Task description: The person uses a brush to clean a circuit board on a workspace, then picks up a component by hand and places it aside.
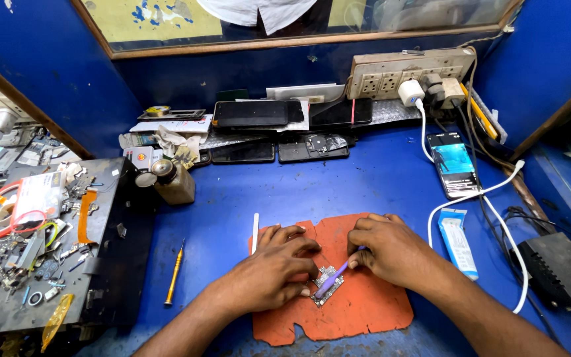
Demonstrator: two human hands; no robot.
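Your left hand (pixel 279 264) pins the small circuit board (pixel 326 285) flat on the orange mat (pixel 365 311), fingers pressed together. Your right hand (pixel 391 248), grip clamped on the purple tool (pixel 335 274), slants it down-left onto the board.

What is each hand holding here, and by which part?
The right hand grips a purple tool by its upper end. The left hand pins the small circuit board by its left edge against the orange mat.
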